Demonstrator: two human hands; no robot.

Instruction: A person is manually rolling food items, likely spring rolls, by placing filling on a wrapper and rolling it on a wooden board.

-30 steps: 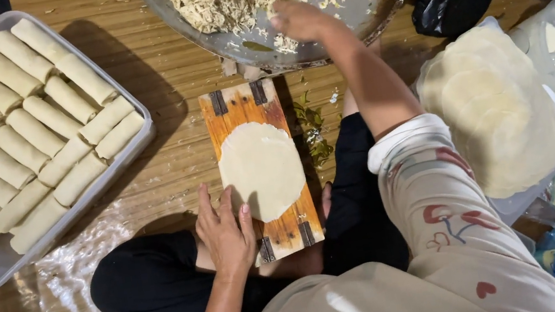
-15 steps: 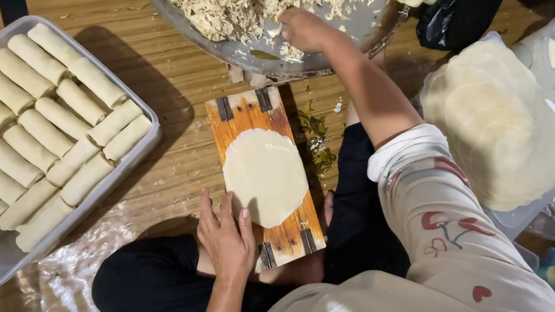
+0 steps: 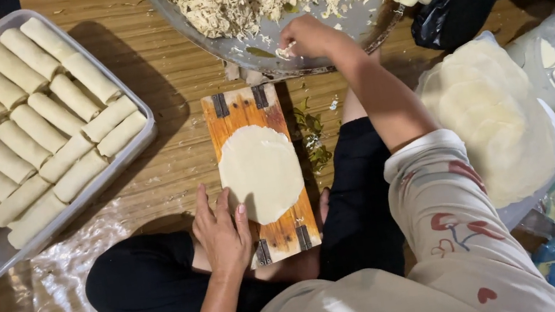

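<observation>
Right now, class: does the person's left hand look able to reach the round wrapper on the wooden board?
Probably yes: the left hand rests at the wooden board's near edge, beside the round wrapper, with nothing between them.

Wooden board (image 3: 249, 105) with metal hinges – matt, smooth dough round (image 3: 261, 173); shiny metal bowl (image 3: 353, 21); glossy plastic tray (image 3: 141, 137).
</observation>
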